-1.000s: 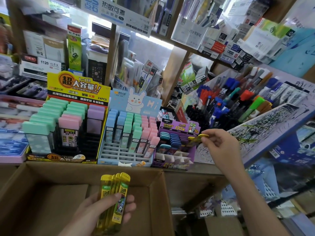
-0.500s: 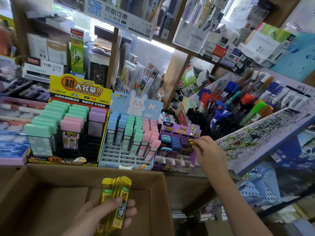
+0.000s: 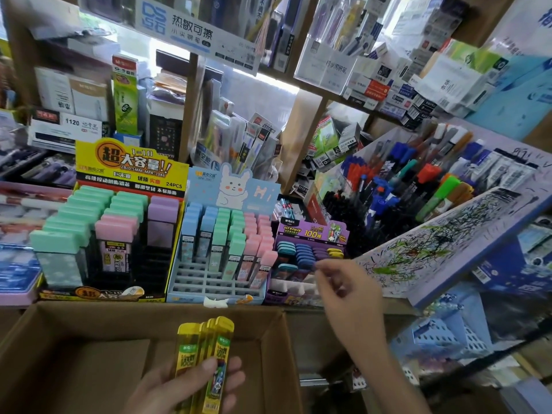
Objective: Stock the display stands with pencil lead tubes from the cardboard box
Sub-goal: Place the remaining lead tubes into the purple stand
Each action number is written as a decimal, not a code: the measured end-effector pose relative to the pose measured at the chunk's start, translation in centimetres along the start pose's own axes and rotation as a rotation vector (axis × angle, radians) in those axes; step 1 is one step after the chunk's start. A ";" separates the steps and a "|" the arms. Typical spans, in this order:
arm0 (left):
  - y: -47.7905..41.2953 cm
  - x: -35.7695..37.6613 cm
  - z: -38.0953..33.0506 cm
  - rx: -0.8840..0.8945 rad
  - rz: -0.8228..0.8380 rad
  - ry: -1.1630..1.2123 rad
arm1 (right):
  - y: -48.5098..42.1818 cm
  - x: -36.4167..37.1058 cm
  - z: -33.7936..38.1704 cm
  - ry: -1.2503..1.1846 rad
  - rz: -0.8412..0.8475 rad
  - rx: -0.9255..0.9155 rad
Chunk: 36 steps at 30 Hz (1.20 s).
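Pencil lead tubes (image 3: 206, 348), flat translucent yellow plastic cases with green printed labels, are standing upright in a fanned bunch over the open, matte brown cardboard box (image 3: 89, 324). Their lower halves are sitting inside the grip of the left hand (image 3: 185, 389), which is clamping round them. Beyond the box's far right corner, the right hand (image 3: 349, 294) is hovering with its grip loosely curled and holding nothing, just before the purple card display stand (image 3: 310, 231), where one yellow tube (image 3: 335, 253) is showing beside rounded blue caps.
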State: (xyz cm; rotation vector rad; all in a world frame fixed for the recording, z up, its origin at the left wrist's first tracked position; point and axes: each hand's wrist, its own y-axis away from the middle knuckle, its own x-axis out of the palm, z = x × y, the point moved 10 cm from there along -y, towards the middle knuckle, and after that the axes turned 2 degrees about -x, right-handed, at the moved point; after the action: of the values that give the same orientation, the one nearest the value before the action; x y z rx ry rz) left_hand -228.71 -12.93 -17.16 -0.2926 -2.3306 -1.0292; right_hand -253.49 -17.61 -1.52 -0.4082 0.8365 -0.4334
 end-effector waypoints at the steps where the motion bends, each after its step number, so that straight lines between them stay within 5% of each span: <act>1: 0.2 0.2 -0.1 -0.008 0.000 0.005 | 1.1 1.5 0.4 -0.054 0.089 0.051; 7: 0.6 0.2 -0.5 -0.042 -0.035 -0.100 | 7.5 9.6 1.7 -0.481 0.503 0.423; 21: 0.6 -0.1 -0.7 0.018 -0.046 -0.139 | 9.0 11.9 0.9 -0.785 0.514 0.630; 25: 0.9 -1.2 -1.4 0.074 -0.108 -0.142 | 7.3 9.3 0.8 -0.803 0.471 0.563; 29: 0.3 -0.9 0.0 -0.005 -0.059 0.088 | 3.8 4.2 0.1 -0.612 0.333 0.378; 36: -0.1 -1.1 0.0 0.010 -0.044 0.116 | -1.2 -3.7 -2.3 -0.276 0.083 0.166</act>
State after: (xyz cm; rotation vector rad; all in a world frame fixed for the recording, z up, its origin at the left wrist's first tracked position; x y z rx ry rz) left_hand -227.85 -13.03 -17.86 -0.1731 -2.2458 -1.0283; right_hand -257.70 -17.07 -0.05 -0.2705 0.5431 -0.3572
